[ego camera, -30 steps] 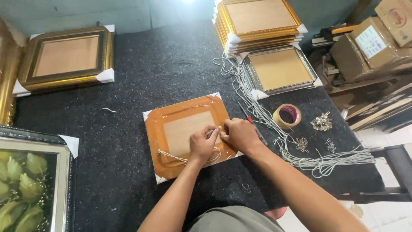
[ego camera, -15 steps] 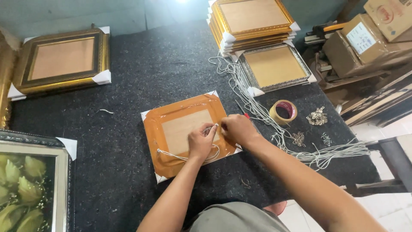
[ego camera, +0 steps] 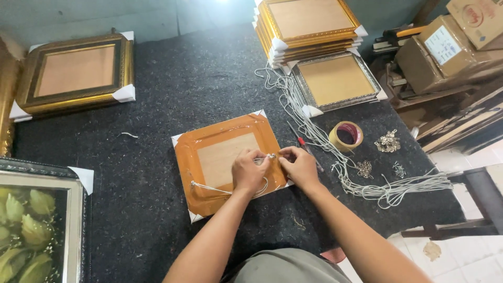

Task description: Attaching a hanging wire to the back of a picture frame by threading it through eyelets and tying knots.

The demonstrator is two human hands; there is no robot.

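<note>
An orange picture frame (ego camera: 209,137) lies face down on the dark felt table (ego camera: 157,105), wrapped in clear film with white corner guards. A white cord (ego camera: 209,187) runs across its back from the left side to the right. My left hand (ego camera: 250,170) and my right hand (ego camera: 298,165) meet at the frame's right edge, both pinching the cord's end at a small metal hook (ego camera: 271,155). The fingertips hide how the cord sits in the hook.
A bundle of white cords (ego camera: 367,183) trails right of the frame, beside a tape roll (ego camera: 346,135), a red-handled tool (ego camera: 303,142) and piles of small metal hooks (ego camera: 387,141). Gold frames are stacked at the back (ego camera: 309,23), another frame at left (ego camera: 73,73). Cardboard boxes (ego camera: 445,47) stand off the table's right.
Both hands stay at the frame's right edge, working the cord at the hook. The camera has shifted slightly; nothing on the table has moved.
</note>
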